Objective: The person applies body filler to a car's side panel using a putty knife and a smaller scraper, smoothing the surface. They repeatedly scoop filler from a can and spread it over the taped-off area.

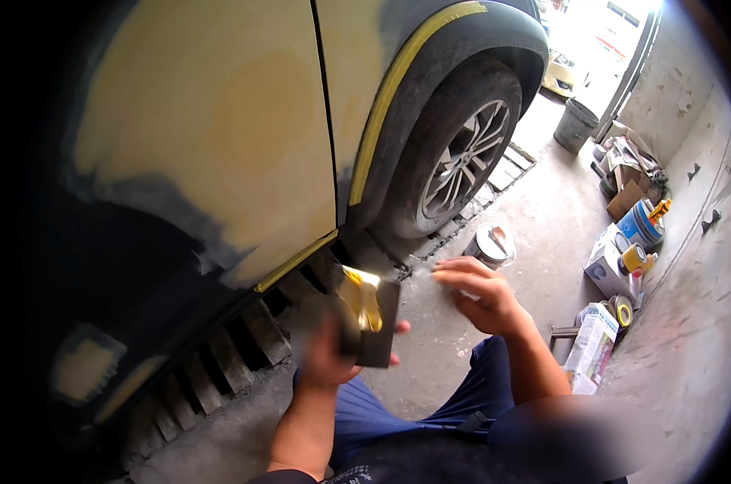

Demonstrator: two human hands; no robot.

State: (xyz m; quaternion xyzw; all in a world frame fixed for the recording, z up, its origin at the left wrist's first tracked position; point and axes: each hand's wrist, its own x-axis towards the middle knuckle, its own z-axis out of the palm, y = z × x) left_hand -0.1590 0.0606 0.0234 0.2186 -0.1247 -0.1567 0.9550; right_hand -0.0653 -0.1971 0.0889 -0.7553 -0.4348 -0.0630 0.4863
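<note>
My left hand grips a dark flat board with a glossy yellow paste on its face; the fingertips show at the board's right edge. My right hand, just right of the board, pinches a thin pale blade or spreader, blurred. To the left and ahead stands a car body with patchy beige and grey panels, yellow masking tape along its sill and round the wheel arch, and a dark tyre with a silver rim.
A slatted floor grate runs under the car. An open can stands near the wheel. Along the right wall lie cans, boxes, tape rolls and paper. A dark bucket stands by the bright doorway.
</note>
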